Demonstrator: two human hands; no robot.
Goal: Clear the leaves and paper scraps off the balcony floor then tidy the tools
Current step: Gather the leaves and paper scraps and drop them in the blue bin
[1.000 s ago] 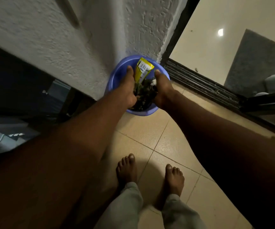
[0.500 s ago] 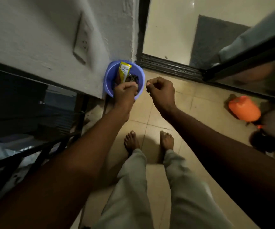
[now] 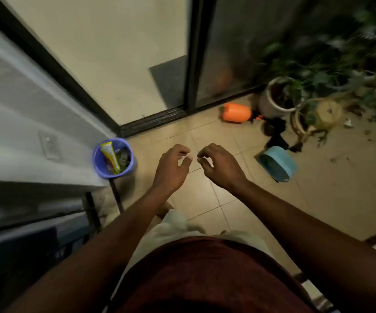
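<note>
A purple bin stands in the corner by the white wall, holding a yellow wrapper and dark leaves. My left hand and my right hand hang side by side over the tiled floor, right of the bin, fingers loosely curled and holding nothing. A blue dustpan lies on the floor to the right. Scattered leaves and paper scraps lie on the tiles at the far right.
An orange sprayer bottle lies near the sliding door track. Potted plants crowd the right corner, with a dark object in front of them. A black railing runs at the left.
Both hands have come out of the bin and away to its right, holding nothing. The view has risen and swung right, bringing the dustpan, plants and scattered debris into sight.
</note>
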